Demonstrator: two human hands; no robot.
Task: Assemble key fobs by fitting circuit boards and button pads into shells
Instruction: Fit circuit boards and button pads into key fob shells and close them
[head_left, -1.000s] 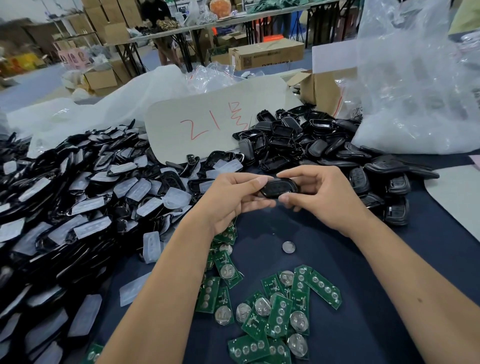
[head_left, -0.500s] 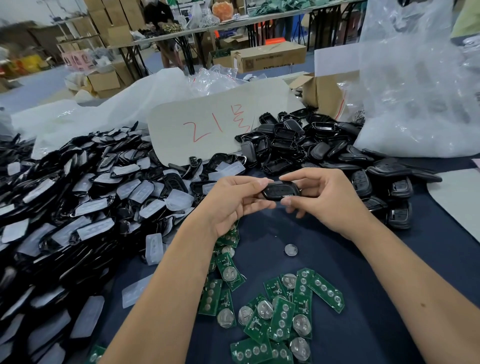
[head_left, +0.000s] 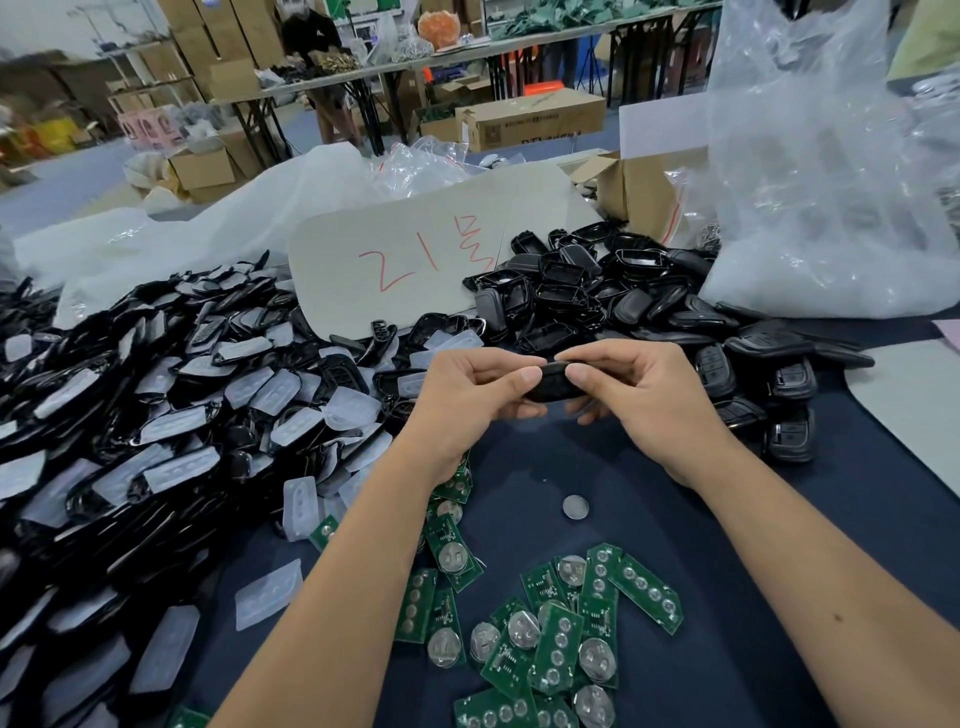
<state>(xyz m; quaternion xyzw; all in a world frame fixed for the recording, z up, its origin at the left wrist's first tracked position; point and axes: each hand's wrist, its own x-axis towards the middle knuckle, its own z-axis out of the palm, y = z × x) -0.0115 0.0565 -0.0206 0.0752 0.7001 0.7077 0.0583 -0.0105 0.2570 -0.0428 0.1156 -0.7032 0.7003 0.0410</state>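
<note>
At the centre of the frame, above the blue table (head_left: 675, 525), a black fob (head_left: 551, 387) was pinched between both hands: the left hand (head_left: 467, 395) gripped its left end, the right hand (head_left: 639, 389) its right end, thumbs pressed on top. Green boards (head_left: 550, 639) lay scattered at lower centre, a coin cell (head_left: 575, 506) just above them. Pads (head_left: 291, 395) and shells filled the left; more shells (head_left: 582, 291) were heaped at upper right.

black shells (head_left: 582, 291), green circuit boards (head_left: 556, 644), dark blue tabletop (head_left: 727, 545)
</note>
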